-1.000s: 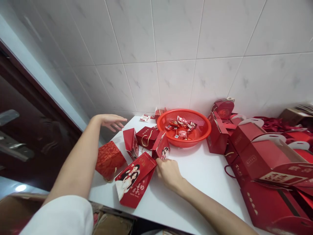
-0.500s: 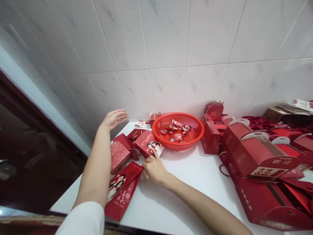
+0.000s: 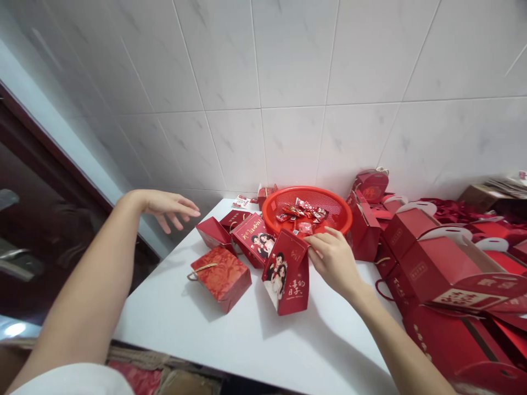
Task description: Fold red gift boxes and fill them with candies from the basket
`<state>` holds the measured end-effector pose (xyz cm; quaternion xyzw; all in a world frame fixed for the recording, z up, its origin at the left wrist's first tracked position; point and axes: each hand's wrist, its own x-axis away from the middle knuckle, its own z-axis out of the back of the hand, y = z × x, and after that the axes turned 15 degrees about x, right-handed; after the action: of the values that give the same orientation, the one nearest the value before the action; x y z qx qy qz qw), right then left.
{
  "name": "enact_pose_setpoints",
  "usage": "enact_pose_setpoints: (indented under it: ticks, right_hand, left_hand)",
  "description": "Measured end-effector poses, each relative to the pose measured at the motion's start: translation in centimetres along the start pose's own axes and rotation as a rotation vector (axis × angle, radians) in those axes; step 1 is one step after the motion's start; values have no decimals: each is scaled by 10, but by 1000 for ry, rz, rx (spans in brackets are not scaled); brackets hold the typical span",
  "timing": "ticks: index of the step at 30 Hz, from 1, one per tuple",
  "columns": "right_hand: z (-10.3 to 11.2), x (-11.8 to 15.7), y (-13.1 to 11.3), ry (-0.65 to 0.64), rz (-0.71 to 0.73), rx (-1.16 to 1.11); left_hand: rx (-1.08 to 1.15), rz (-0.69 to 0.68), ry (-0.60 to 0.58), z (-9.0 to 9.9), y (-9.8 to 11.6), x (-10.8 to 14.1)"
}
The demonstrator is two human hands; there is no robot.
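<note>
Nearest, over the white flat-topped bench [image 3: 255, 343], a tall red card box printed with a couple [image 3: 288, 280] leans at a tilt; whether its base touches the bench is hard to tell. It looks light and stiff, its smooth faces perhaps a little slippery, its thin edges likely to crease, so a gentle hold on an upper edge or flat sides should suit. The right hand [image 3: 335, 262] pinches its upper right corner, leaving the box's body toward seven o'clock from that grip. At nine o'clock from the box sits a red-and-gold patterned box with a rope handle [image 3: 224, 274]; farther off at ten, the left hand [image 3: 168, 207] hangs with fingers spread, holding nothing. Farthest, at one o'clock, stands a round red plastic basket [image 3: 341, 211] with red-wrapped packets [image 3: 305, 210] inside.
</note>
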<state>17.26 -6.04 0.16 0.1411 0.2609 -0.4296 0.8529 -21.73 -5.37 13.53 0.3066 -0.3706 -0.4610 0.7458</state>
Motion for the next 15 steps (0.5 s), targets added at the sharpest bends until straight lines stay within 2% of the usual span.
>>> enact_pose_setpoints:
  ticks: [2, 3, 6, 8, 13, 15]
  right_hand:
    - [-5, 8, 6, 130, -1, 27]
    - [-7, 12, 8, 180, 0, 32]
    - [-16, 21, 12, 312, 14, 31]
    - [-21, 25, 13, 379, 33, 21]
    - [-32, 29, 14, 447, 66, -27]
    - [-34, 30, 15, 460, 65, -42]
  left_hand:
    - [-102, 160, -139, -4, 9, 4]
    - [-158, 186, -206, -8, 14, 6]
    - [-324, 122, -430, -30, 31, 18]
    - [-430, 80, -614, -53, 38, 30]
    - [-713, -107, -902, -126, 31, 68]
    - [-773, -24, -967, -149, 21, 79]
